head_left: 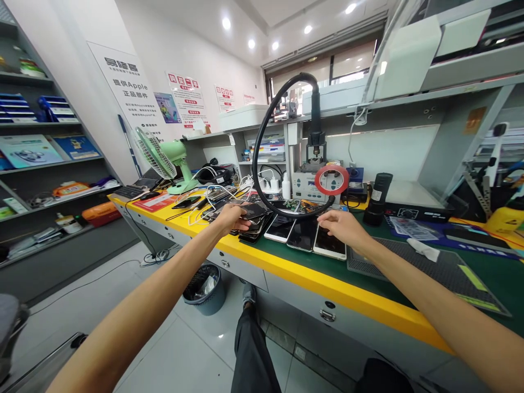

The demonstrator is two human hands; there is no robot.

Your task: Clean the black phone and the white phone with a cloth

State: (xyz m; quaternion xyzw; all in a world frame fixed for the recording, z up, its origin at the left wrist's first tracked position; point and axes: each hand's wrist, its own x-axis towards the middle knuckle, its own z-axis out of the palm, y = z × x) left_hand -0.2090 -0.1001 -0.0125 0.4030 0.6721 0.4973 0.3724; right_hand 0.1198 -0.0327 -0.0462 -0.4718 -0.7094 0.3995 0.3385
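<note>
At the pile of phones (258, 233), my left hand (233, 217) grips the edge of a dark phone (256, 210), thumb on one side and fingers on the other. Three phones lie side by side to the right of the pile: a white-framed phone (279, 228), a dark phone (302, 234) and another white-framed phone (329, 244). My right hand (343, 226) is over the upper end of that last phone, thumb and fingertips pinched together. Whether anything sits between those fingertips I cannot make out.
A black hose (256, 147) loops over the bench beside a grey control unit (305, 186) with red tape roll (331, 180). A green fan (180, 158) and cables stand left. At right lie a dark perforated mat (409, 262) and crumpled tissue (423, 249). A bin (210, 305) is below.
</note>
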